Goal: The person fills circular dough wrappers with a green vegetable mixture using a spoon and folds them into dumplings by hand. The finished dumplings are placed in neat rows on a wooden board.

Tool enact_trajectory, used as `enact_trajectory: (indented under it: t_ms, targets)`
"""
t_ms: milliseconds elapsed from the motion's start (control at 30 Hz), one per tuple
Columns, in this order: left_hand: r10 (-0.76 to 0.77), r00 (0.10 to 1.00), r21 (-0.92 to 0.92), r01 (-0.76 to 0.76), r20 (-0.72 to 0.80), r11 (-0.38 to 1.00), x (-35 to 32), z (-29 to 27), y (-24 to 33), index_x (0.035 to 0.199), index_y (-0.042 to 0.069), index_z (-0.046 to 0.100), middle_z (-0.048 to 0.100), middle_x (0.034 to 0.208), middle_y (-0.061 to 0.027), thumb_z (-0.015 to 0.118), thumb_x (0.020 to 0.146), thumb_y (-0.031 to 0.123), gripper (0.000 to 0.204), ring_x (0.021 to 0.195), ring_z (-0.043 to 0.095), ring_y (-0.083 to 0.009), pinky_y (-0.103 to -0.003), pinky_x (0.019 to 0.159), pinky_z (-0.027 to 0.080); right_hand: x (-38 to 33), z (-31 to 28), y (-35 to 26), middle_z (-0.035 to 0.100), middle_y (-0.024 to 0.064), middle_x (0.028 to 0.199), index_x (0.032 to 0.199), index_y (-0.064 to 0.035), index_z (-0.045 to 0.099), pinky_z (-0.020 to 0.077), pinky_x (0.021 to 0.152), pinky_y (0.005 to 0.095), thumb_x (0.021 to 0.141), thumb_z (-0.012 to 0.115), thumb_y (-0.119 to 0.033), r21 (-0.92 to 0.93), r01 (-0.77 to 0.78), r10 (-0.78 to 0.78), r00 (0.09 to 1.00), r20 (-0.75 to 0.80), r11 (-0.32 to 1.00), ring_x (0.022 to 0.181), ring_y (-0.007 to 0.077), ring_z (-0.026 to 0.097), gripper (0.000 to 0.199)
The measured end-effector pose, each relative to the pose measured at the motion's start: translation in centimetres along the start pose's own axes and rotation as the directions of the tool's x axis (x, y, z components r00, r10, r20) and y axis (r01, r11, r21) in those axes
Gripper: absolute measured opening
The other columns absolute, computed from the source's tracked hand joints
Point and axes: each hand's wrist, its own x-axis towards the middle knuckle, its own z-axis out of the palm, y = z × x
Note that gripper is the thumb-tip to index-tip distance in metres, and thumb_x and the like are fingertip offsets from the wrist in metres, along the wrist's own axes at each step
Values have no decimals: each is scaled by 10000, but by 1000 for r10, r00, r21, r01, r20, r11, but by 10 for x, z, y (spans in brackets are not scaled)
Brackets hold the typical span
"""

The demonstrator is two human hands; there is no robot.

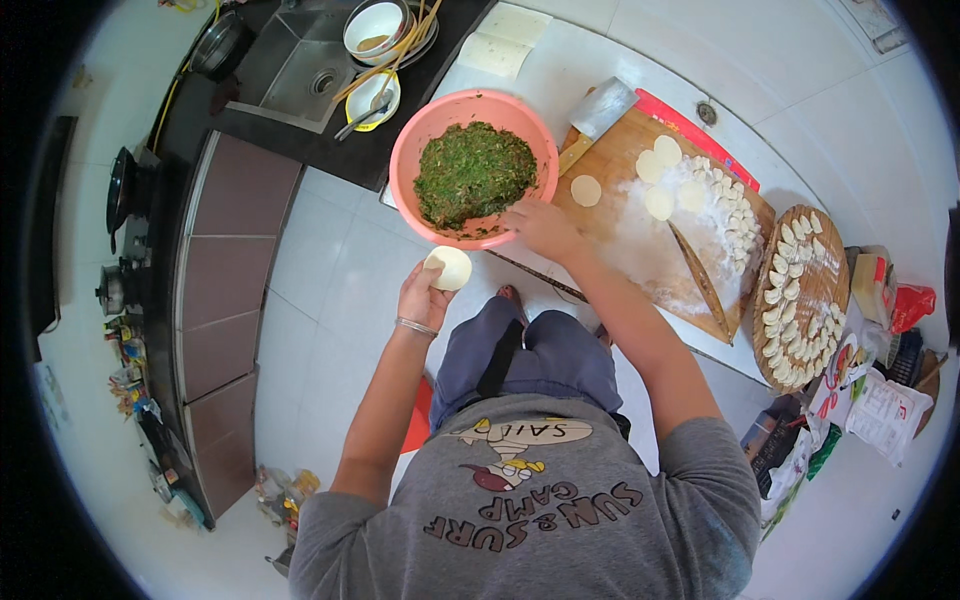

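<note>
A round, pale dumpling wrapper (449, 267) — thin, soft dough — lies cupped in the left hand (425, 293), whose fingers curl loosely beneath it, half open like a shallow dish. The hand hangs below the rim of a glossy pink plastic bowl (412, 150) heaped with dark green, finely chopped filling (472, 174). The right hand (541, 228) rests at the bowl's near edge, fingers bent toward the filling; whether they grip anything cannot be told. To the right, a floured wooden cutting board (615, 215) on the white bench (620, 50) carries flat dough discs (660, 158), a cleaver (600, 110) and a slim rolling pin (698, 278). Further right, a round woven tray (800, 295) holds rows of folded dumplings — plump, crescent-shaped.
</note>
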Motion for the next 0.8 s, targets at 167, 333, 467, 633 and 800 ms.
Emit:
enact_trajectory:
  t_ms: [167,333,467,633,800]
  targets:
    - [2,999,-44,-1,39,999,10,-4,2,1225,-36,441,559,1183,-146,484,849,106,404,1063,579,-262,-376,911,489,1,-30,-8,568,79,837,979,-47,623,479,773,341,664,617,-64,-75,14,-29,980,-198,997,849,236,567,316]
    - [1,999,-54,2,46,999,18,0,7,1229,-44,434,552,1187,-155,471,853,95,402,1068,574,-270,-391,920,485,4,-16,-2,565,65,813,929,-41,615,481,752,335,678,615,-56,-20,47,-49,989,-137,999,842,234,563,251]
    - [16,999,-82,-12,52,997,22,1,11,1213,-56,439,549,1172,-166,456,854,61,378,1067,573,-280,-401,911,492,2,-5,-2,561,63,794,832,-53,614,480,731,345,693,605,-73,8,6,-6,999,31,1000,822,237,564,141]
    - [25,999,-75,-21,45,997,29,0,14,1201,-48,441,546,1174,-166,458,854,66,366,1070,572,-282,-397,904,498,4,-7,-6,606,102,799,828,-24,649,483,707,343,775,587,-104,178,-220,199,972,128,959,807,256,595,114]
    - [60,998,-65,-57,35,996,36,-2,19,1210,-43,428,539,1190,-168,455,862,115,383,1072,572,-286,-400,905,494,15,-28,-9,669,145,812,933,13,678,493,672,309,862,564,-147,486,-639,673,728,132,596,741,231,635,209]
